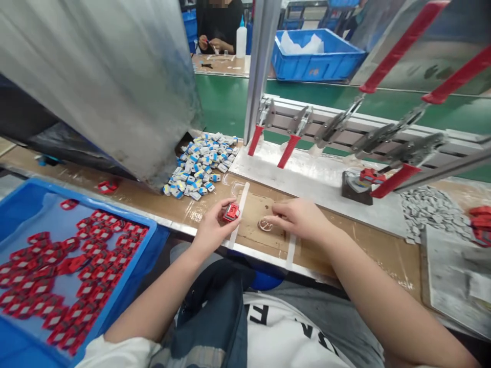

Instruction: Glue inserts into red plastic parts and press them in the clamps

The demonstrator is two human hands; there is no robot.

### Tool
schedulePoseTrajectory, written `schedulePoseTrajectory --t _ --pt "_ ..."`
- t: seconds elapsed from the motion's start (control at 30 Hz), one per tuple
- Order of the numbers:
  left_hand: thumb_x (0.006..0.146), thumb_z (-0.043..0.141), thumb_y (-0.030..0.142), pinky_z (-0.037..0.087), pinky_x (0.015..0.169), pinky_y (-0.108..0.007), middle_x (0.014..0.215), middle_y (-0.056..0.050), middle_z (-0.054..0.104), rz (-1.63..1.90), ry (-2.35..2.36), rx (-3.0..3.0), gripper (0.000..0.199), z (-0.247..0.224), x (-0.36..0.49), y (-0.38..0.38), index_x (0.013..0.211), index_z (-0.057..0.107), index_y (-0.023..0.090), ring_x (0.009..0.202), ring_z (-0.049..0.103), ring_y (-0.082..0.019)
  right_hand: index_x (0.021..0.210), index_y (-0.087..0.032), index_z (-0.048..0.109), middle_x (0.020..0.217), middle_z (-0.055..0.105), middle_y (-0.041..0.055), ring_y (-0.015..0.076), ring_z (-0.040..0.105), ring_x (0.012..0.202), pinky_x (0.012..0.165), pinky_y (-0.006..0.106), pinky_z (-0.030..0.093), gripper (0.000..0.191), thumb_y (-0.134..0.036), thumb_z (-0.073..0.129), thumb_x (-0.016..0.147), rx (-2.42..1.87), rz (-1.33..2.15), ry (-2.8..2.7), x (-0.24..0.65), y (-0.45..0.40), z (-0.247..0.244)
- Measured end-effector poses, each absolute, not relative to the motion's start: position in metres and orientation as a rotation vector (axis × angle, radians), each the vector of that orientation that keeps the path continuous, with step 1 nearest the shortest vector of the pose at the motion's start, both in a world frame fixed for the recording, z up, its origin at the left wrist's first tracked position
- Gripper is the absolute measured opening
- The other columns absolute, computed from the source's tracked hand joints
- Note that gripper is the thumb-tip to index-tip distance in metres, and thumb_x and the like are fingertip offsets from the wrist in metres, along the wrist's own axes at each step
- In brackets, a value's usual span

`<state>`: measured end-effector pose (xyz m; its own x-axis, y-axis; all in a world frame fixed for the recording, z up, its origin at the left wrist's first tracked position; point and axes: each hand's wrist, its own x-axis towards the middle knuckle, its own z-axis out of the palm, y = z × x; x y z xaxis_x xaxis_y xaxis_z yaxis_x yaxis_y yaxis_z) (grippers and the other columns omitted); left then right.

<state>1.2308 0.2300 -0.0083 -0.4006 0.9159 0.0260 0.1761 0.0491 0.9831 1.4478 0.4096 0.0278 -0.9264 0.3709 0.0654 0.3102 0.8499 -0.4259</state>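
Observation:
My left hand [210, 227] holds a small red part [231, 211] between thumb and fingers, above the left side of a taped cardboard sheet [249, 237]. To its right, my right hand [297, 219] reaches over the cardboard with thumb and fingers bent. Beside its fingertips lies a small round metallic piece [265, 224]; whether the fingers grip it or anything else is too small to make out. Behind my left hand is a pile of small white, blue and yellow pieces [203, 163].
A blue bin [153, 227] with many red parts stands at the left. Red-handled clamps [289, 151] line a metal plate [318, 184]; one sits over a dark block [356, 189]. Grey pieces [433, 209] are heaped at right. Across the bench, a person [220, 25] works near a bottle [241, 41].

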Motion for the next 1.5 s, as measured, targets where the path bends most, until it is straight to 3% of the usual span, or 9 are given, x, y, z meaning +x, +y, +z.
schedulePoseTrajectory --t 0.1,0.27,0.37,0.5,0.7,0.87,1.13,1.33,1.5 --pt "0.086 0.083 0.036 0.061 0.091 -0.036 0.115 -0.010 0.077 1.441 1.729 1.011 0.060 -0.007 1.223 0.196 0.140 0.063 0.020 0.099 0.076 -0.023 0.082 -0.020 0.068 0.080 0.068 0.0075 0.0190 0.055 0.066 0.060 0.034 0.028 0.047 -0.055 0.050 0.109 -0.585 0.414 -2.872 1.416 0.416 0.046" --pt "0.080 0.089 0.041 0.060 0.084 -0.034 0.103 -0.006 0.076 1.500 1.766 0.880 0.056 -0.005 1.214 0.175 0.126 0.064 0.021 0.090 0.074 -0.021 0.118 -0.017 0.072 0.121 0.070 0.0157 0.0279 0.066 0.105 0.073 0.034 0.044 0.023 -0.030 0.057 0.107 -0.366 0.116 -3.037 1.302 0.411 0.059" --pt "0.080 0.090 0.047 0.059 0.084 -0.033 0.103 -0.005 0.075 1.581 1.703 0.826 0.057 -0.007 1.210 0.177 0.122 0.060 0.023 0.089 0.073 -0.020 0.116 -0.010 0.072 0.120 0.071 0.0211 0.0306 0.067 0.108 0.079 0.036 0.049 0.021 -0.014 0.057 0.102 -0.312 0.076 -3.151 1.247 0.409 0.050" --pt "0.079 0.090 0.051 0.059 0.089 -0.035 0.113 -0.008 0.074 1.655 1.611 0.839 0.060 -0.010 1.204 0.178 0.122 0.059 0.023 0.095 0.072 -0.022 0.103 -0.005 0.076 0.112 0.076 0.0224 0.0300 0.070 0.106 0.091 0.038 0.052 0.014 -0.002 0.067 0.092 -0.430 0.590 -2.988 1.234 0.416 0.041" --pt "0.093 0.077 0.056 0.056 0.101 -0.042 0.124 -0.010 0.072 1.571 1.783 1.149 0.059 -0.001 1.204 0.183 0.140 0.059 0.025 0.110 0.071 -0.029 0.123 -0.016 0.079 0.108 0.083 0.0106 0.0228 0.079 0.092 0.086 0.038 0.066 0.034 -0.040 0.069 0.102 -0.540 1.297 -2.547 1.317 0.405 0.059" --pt "0.101 0.067 0.057 0.051 0.115 -0.045 0.145 -0.016 0.065 1.427 1.844 1.618 0.061 0.013 1.227 0.204 0.151 0.053 0.026 0.136 0.063 -0.034 0.112 -0.026 0.087 0.104 0.085 0.0070 0.0262 0.081 0.098 0.093 0.044 0.069 0.041 -0.054 0.089 0.083 -0.708 1.841 -1.886 1.397 0.368 0.065" --pt "0.103 0.060 0.062 0.048 0.118 -0.045 0.154 -0.017 0.059 1.204 1.649 1.706 0.071 0.023 1.271 0.229 0.161 0.045 0.024 0.141 0.059 -0.033 0.111 -0.026 0.087 0.108 0.085 0.0066 0.0267 0.084 0.094 0.086 0.039 0.072 0.026 -0.039 0.087 0.088 -0.691 1.398 -1.854 1.462 0.344 0.050" --pt "0.103 0.057 0.067 0.050 0.110 -0.044 0.140 -0.014 0.067 1.095 1.335 1.492 0.086 0.028 1.285 0.234 0.172 0.029 0.024 0.122 0.066 -0.031 0.129 -0.028 0.080 0.119 0.083 0.0059 0.0227 0.083 0.105 0.092 0.033 0.070 0.030 -0.022 0.073 0.101 -0.300 0.793 -2.112 1.498 0.347 0.047" --pt "0.106 0.051 0.065 0.041 0.121 -0.047 0.154 -0.016 0.058 1.096 1.203 1.416 0.077 0.023 1.293 0.236 0.170 0.033 0.026 0.140 0.056 -0.034 0.144 -0.023 0.069 0.126 0.081 0.0097 0.0197 0.081 0.111 0.094 0.029 0.069 0.038 -0.019 0.064 0.106 -0.100 0.586 -2.215 1.515 0.352 0.048"
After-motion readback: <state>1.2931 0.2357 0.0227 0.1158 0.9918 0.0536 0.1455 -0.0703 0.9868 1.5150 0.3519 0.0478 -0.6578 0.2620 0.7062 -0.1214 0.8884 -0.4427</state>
